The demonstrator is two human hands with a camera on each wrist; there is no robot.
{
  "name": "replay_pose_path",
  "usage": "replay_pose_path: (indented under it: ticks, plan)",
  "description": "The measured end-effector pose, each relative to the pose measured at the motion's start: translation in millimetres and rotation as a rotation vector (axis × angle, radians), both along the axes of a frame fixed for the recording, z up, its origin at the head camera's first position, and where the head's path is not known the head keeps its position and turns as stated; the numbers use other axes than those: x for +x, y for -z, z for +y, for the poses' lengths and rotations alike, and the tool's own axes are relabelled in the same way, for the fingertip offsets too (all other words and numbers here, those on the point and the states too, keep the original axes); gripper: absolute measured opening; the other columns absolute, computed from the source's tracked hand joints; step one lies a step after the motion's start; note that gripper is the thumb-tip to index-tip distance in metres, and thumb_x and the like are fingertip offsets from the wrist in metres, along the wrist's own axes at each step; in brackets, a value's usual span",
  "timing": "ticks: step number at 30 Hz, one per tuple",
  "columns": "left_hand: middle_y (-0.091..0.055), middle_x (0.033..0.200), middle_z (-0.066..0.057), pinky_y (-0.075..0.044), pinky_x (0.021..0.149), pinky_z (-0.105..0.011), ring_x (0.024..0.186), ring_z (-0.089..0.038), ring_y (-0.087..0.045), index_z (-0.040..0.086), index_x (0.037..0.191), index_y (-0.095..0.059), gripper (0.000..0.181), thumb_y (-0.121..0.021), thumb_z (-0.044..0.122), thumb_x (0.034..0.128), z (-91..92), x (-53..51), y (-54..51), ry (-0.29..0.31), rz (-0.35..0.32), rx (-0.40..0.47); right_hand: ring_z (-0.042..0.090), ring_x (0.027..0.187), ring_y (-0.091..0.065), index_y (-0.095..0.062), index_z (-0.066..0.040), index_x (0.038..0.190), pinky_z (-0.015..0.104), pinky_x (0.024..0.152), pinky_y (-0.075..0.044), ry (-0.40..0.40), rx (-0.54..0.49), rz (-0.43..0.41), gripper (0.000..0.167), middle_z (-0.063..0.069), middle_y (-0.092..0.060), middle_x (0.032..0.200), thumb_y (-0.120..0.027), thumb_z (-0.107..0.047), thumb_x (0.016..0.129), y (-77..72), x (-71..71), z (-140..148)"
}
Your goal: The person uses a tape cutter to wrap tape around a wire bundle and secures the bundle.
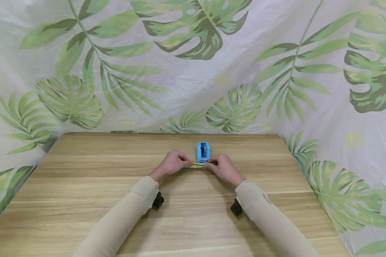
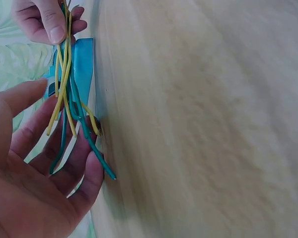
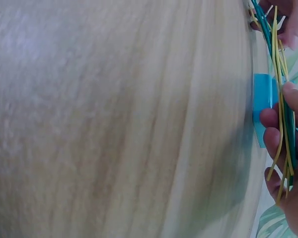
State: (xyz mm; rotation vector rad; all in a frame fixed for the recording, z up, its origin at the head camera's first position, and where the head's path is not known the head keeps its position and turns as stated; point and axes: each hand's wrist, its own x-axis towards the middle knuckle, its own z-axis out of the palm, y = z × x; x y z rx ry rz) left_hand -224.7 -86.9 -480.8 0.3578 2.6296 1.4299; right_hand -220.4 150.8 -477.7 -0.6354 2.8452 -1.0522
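A bundle of thin yellow and green wires (image 1: 197, 165) stretches between the two hands, just in front of a blue tape dispenser (image 1: 203, 151). My right hand (image 1: 224, 168) pinches the bundle between thumb and fingers; its loose ends cross the palm in the right wrist view. At the bundle's other end is my left hand (image 2: 49, 158), its fingers loosely spread under the splayed wire ends (image 2: 69, 106). Its thumb stands a little apart from the wires in the left wrist view. Behind the wires, the dispenser (image 3: 262, 104) is partly covered.
The wood-grain table (image 1: 193, 217) reaches back to a leaf-patterned cloth (image 1: 186, 78), which hangs behind it and along its sides. Black wrist cameras sit under both sleeves, close above the tabletop.
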Motion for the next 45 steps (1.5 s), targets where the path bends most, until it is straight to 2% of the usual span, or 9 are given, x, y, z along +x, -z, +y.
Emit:
replay_pose_path:
  ticks: [4, 8, 11, 14, 17, 22, 34, 39, 45]
  plan:
    - [-0.051, 0.060, 0.005, -0.035, 0.057, -0.027, 0.060, -0.013, -0.044, 0.010, 0.064, -0.066, 0.040, -0.071, 0.034, 0.0955, 5.2, -1.7, -2.2, -0.005, -0.016, -0.065, 0.012, 0.082, -0.061, -0.077, -0.015, 0.085, 0.034, 0.079, -0.051, -0.007, -0.024, 0.011, 0.010, -0.006, -0.071, 0.085, -0.075, -0.022, 0.093, 2.7, -2.0, 3]
    - [-0.034, 0.053, 0.004, -0.028, 0.051, -0.028, 0.051, -0.013, -0.033, 0.014, 0.056, -0.048, 0.057, -0.064, 0.051, 0.0965, 13.3, -6.4, -6.2, -0.024, -0.052, -0.165, 0.012, 0.081, -0.061, -0.077, -0.015, 0.086, 0.034, 0.078, -0.051, -0.026, -0.033, 0.021, 0.008, -0.006, -0.071, 0.085, -0.076, -0.020, 0.092, 3.9, -3.3, 4]
    - [-0.031, 0.054, 0.004, -0.026, 0.050, -0.029, 0.049, -0.013, -0.029, 0.016, 0.058, -0.044, 0.061, -0.059, 0.063, 0.0937, 20.2, -12.5, -9.9, -0.025, -0.081, -0.279, 0.011, 0.082, -0.062, -0.077, -0.014, 0.086, 0.033, 0.078, -0.052, -0.037, -0.042, 0.021, 0.009, -0.006, -0.071, 0.086, -0.075, -0.020, 0.093, 4.5, -3.9, 4]
    - [-0.035, 0.055, 0.005, -0.027, 0.050, -0.030, 0.051, -0.014, -0.032, 0.017, 0.061, -0.050, 0.062, -0.056, 0.071, 0.0904, 26.2, -18.6, -12.2, -0.021, -0.112, -0.372, 0.011, 0.082, -0.062, -0.077, -0.014, 0.087, 0.032, 0.077, -0.052, -0.050, -0.053, 0.016, 0.009, -0.006, -0.072, 0.086, -0.074, -0.020, 0.093, 4.6, -3.9, 4]
    - [-0.035, 0.055, 0.005, -0.027, 0.049, -0.030, 0.050, -0.014, -0.033, 0.017, 0.060, -0.050, 0.064, -0.055, 0.074, 0.0881, 32.4, -23.5, -13.0, -0.021, -0.136, -0.414, 0.011, 0.080, -0.061, -0.078, -0.014, 0.088, 0.031, 0.075, -0.051, -0.054, -0.056, 0.014, 0.009, -0.006, -0.072, 0.086, -0.074, -0.020, 0.093, 4.9, -4.4, 4]
    - [-0.029, 0.050, 0.006, -0.024, 0.045, -0.028, 0.045, -0.012, -0.027, 0.018, 0.052, -0.039, 0.070, -0.058, 0.077, 0.0845, 40.5, -29.6, -9.7, -0.031, -0.150, -0.446, 0.009, 0.079, -0.060, -0.078, -0.014, 0.088, 0.030, 0.074, -0.051, -0.064, -0.042, 0.038, 0.008, -0.007, -0.072, 0.085, -0.075, -0.020, 0.093, 6.4, -5.9, 4]
    - [-0.030, 0.051, 0.005, -0.028, 0.047, -0.029, 0.048, -0.013, -0.032, 0.018, 0.052, -0.039, 0.069, -0.062, 0.075, 0.0834, 46.7, -34.2, -10.0, -0.041, -0.239, -0.430, 0.008, 0.080, -0.062, -0.079, -0.015, 0.087, 0.030, 0.076, -0.052, -0.073, -0.016, 0.066, 0.007, -0.007, -0.073, 0.086, -0.076, -0.019, 0.091, 7.1, -7.0, 6]
    - [-0.033, 0.053, 0.004, -0.030, 0.049, -0.029, 0.051, -0.014, -0.035, 0.018, 0.055, -0.041, 0.068, -0.060, 0.077, 0.0829, 46.8, -32.9, -12.3, -0.042, -0.255, -0.444, 0.007, 0.080, -0.062, -0.079, -0.015, 0.088, 0.030, 0.075, -0.051, -0.082, 0.009, 0.075, 0.007, -0.007, -0.074, 0.087, -0.076, -0.019, 0.092, 6.2, -7.3, 5]
    - [-0.045, 0.063, 0.000, -0.036, 0.054, -0.031, 0.059, -0.018, -0.044, 0.016, 0.064, -0.052, 0.063, -0.060, 0.075, 0.0845, 46.2, -31.3, -14.2, -0.053, -0.269, -0.429, 0.007, 0.078, -0.062, -0.078, -0.015, 0.086, 0.030, 0.073, -0.051, -0.105, 0.042, 0.120, 0.006, -0.007, -0.073, 0.085, -0.077, -0.019, 0.091, 8.1, -8.3, 4]
